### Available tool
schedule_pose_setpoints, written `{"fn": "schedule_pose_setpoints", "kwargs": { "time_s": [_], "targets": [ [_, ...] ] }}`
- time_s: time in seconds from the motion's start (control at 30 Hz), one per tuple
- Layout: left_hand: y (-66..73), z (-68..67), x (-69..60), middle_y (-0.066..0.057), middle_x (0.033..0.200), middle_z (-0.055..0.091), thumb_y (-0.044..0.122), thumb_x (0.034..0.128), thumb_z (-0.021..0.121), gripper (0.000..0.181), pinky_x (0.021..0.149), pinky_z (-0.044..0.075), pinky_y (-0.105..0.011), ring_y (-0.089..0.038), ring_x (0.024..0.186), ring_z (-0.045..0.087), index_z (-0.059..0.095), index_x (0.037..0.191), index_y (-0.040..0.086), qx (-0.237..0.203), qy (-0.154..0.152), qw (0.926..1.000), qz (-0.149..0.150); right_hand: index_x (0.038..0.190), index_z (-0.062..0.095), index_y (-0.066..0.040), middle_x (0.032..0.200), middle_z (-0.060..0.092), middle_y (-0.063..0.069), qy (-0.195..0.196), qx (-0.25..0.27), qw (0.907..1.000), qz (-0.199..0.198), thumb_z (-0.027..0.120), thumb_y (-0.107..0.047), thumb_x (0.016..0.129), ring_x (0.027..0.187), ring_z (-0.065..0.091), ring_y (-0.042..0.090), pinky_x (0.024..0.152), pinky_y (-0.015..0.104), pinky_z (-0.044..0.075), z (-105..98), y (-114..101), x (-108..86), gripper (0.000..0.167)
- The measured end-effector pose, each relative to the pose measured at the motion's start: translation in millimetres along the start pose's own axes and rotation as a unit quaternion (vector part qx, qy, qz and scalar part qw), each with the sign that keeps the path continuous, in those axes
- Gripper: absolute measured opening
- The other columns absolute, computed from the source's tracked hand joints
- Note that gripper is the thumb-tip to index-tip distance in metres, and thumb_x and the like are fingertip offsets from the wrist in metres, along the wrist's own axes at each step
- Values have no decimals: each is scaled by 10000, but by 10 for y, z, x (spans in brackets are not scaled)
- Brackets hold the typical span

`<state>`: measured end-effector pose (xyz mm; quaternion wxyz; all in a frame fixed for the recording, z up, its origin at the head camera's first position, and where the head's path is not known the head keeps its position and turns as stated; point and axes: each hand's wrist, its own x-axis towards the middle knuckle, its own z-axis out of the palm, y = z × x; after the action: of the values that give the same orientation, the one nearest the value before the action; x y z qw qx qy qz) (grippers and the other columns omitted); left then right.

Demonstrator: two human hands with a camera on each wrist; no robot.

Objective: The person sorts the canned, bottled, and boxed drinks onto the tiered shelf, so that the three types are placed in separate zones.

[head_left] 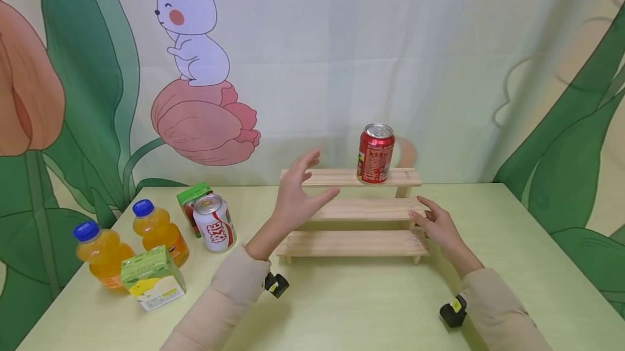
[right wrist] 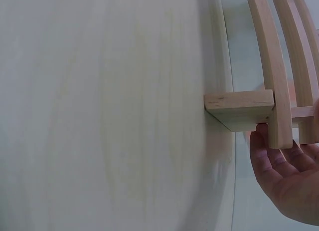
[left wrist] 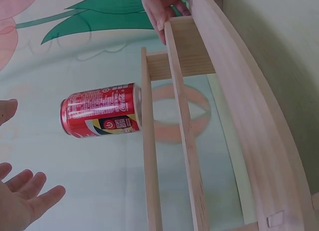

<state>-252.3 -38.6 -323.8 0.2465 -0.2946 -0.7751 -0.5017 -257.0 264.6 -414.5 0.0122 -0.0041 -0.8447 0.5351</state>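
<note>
Red can (head_left: 375, 154) stands upright on the top tier of a three-tier wooden rack (head_left: 351, 243), right of the middle. Left hand (head_left: 299, 193) is raised at the rack's left part, fingers open and spread, thumb pointing toward the right, apart from the can. Right hand (head_left: 438, 227) is at the rack's right end, fingers and thumb closed on the end of the middle tier; right-wrist view shows its fingers curving behind the boards. Rack sits on the pale desk (head_left: 351, 307), near the back edge. Left side of the desk: white can (head_left: 215, 226) upright, green-topped box (head_left: 191, 197) just behind it, two blue-capped bottles of orange drink (head_left: 163, 234) (head_left: 104, 257), green-and-yellow carton (head_left: 153, 280) in front of them. Beige sleeves (head_left: 239, 278) on both arms, small black device (head_left: 276, 285) at each wrist. Backdrop (head_left: 303, 42) behind shows a white rabbit on a pink flower.
</note>
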Motion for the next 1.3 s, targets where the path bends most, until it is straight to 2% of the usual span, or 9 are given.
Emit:
{"fn": "schedule_pose_setpoints", "kwargs": {
  "time_s": [0.27,0.33,0.5,0.63,0.7,0.93,1.07,1.17,1.3],
  "targets": [
    [-63,-86,-93,-159,1216,520,104,708,773,693,880,462,-418,-269,1123,494,430,1299,-12,88,213,9995,230,1432,199,-8,1262,444,315,2,-6,10000,-12,489,-258,946,1018,529,290,630,224,469,6,-6,-8,619],
    [-78,-103,-114,-162,1210,523,106,709,772,688,872,465,-431,-275,1119,496,433,1297,-13,47,217,9995,238,1433,200,-11,1267,441,313,9,-7,10000,4,490,-266,945,1016,531,275,635,223,469,3,-6,-9,622],
    [-111,-148,-188,-141,1214,528,102,722,765,666,879,455,-461,-245,1124,493,446,1300,14,-215,231,9994,146,1429,213,-7,1252,456,304,35,-65,10000,21,493,-268,944,885,523,163,603,232,455,-7,10,-11,618],
    [-100,-209,-251,-166,1206,530,35,725,747,642,872,452,-479,-273,1120,495,449,1292,-9,-230,247,9993,175,1428,214,-5,1254,458,301,2,-62,10000,9,498,-274,941,910,532,182,617,235,462,-2,20,-10,624],
    [-68,-244,-273,-202,1201,524,-15,719,733,633,871,451,-483,-316,1115,491,444,1282,-46,-197,246,9993,210,1429,211,-9,1258,455,296,-3,-75,10000,1,498,-284,940,932,527,197,628,233,462,1,18,-7,630],
    [216,-402,-340,-286,1168,514,-76,699,704,600,875,448,-485,-404,1090,488,432,1231,-139,-6,254,9993,264,1434,210,-24,1252,459,284,26,-102,9999,23,493,-291,941,866,499,182,611,228,446,-3,14,4,628],
    [48,-423,-402,-257,1194,518,-39,688,730,633,866,450,-496,-383,1098,495,442,1248,-104,96,275,9989,361,1429,214,-10,1256,455,297,18,-109,9999,-37,491,-278,944,909,520,176,630,221,466,0,14,0,620],
    [-106,-443,-448,-213,1223,517,-4,684,747,659,867,453,-487,-336,1118,496,448,1269,-59,223,259,9987,372,1427,221,-8,1216,478,284,50,-116,9999,-38,490,-270,945,828,511,134,603,220,453,2,14,-3,611],
    [-160,-504,-505,-161,1228,520,58,701,751,666,879,454,-464,-282,1122,495,446,1290,-4,383,212,9987,276,1426,224,-9,1197,487,273,65,-109,9999,-26,492,-270,944,770,484,110,578,220,435,5,10,-1,611]
  ]
}}
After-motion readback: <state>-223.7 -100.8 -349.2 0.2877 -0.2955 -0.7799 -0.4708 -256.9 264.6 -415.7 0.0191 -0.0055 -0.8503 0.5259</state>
